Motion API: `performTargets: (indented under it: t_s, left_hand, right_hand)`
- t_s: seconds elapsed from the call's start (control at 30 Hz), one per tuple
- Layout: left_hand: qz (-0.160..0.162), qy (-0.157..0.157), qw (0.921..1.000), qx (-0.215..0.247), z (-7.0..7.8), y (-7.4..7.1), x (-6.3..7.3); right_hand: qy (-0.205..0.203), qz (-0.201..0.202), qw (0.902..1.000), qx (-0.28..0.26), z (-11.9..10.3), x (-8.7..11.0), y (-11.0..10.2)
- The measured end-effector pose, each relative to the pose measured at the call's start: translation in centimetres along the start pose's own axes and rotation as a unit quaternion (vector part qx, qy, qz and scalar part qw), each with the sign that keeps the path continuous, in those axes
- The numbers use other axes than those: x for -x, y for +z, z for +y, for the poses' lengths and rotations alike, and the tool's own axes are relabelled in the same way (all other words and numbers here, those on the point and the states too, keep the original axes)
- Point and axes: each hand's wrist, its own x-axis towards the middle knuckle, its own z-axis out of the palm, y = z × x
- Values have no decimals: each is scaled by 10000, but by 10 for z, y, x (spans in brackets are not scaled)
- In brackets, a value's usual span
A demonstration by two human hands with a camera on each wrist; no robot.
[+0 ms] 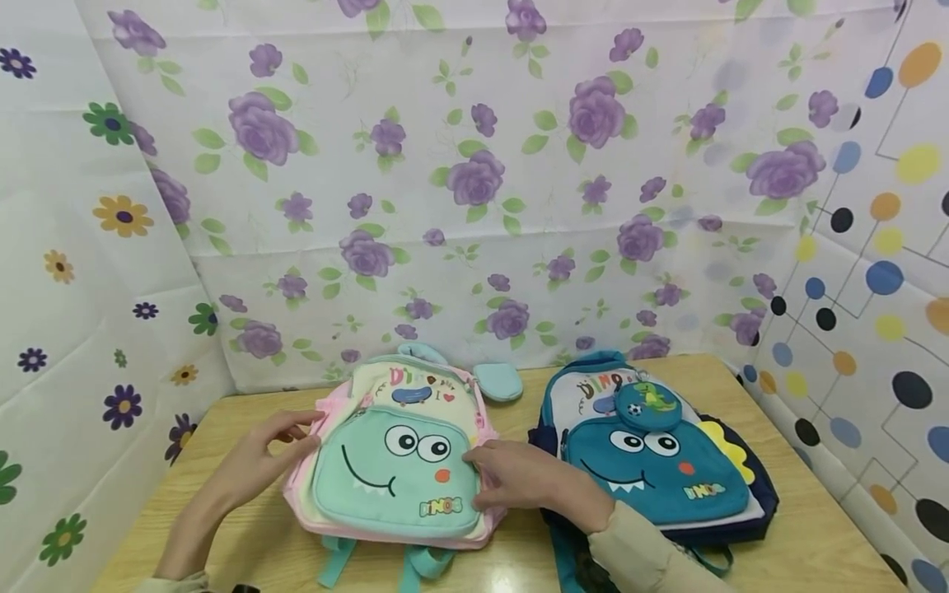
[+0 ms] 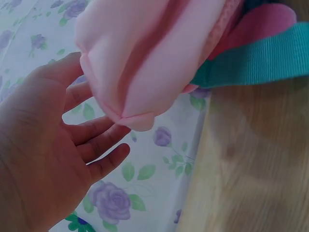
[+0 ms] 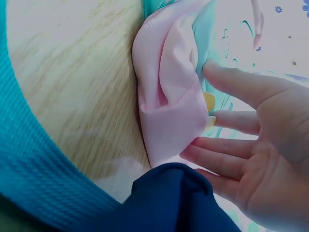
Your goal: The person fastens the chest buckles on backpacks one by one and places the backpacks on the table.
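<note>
A pink and mint child's backpack (image 1: 371, 506) with a cartoon dinosaur face lies front side up on the table, between the two hands. At its left side, my left hand (image 1: 255, 461) touches the pink fabric (image 2: 140, 63) with loosely spread fingers. On the opposite side is my right hand (image 1: 522, 478), its thumb against the mint front edge and its fairly straight fingers along the pink side pocket (image 3: 171, 123). To the right lies a second dinosaur backpack (image 1: 667, 494), blue and navy, partly behind the right forearm.
A small mint pouch (image 1: 498, 382) lies by the pink backpack's top right. A round blue pouch (image 1: 648, 405) rests on the blue backpack. Mint straps (image 1: 430, 562) hang towards the front of the wooden table (image 1: 511, 560). Patterned cloth (image 1: 474, 247) stands behind and at both sides.
</note>
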Motion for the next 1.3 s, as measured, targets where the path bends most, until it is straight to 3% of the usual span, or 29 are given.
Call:
performTargets:
  t_s: [0.57,0.97,1.07,1.3]
  left_hand:
    - [727,758,9928,-585,61,-16,-7]
    - [1112,1525,9792,-749,84,-14,-15]
    - [1251,1744,9725,-909,88,-14,-19]
    - [1750,2345,9450,-1462,104,-16,-28]
  right_hand:
    - [-73,-380,9992,-65,-7,-2,-1]
    - [-170,-527,9985,-13,-7,-3,-1]
    - [-217,-560,9982,37,-9,-5,-1]
    - [-247,-712,9971,118,-17,-12,-6]
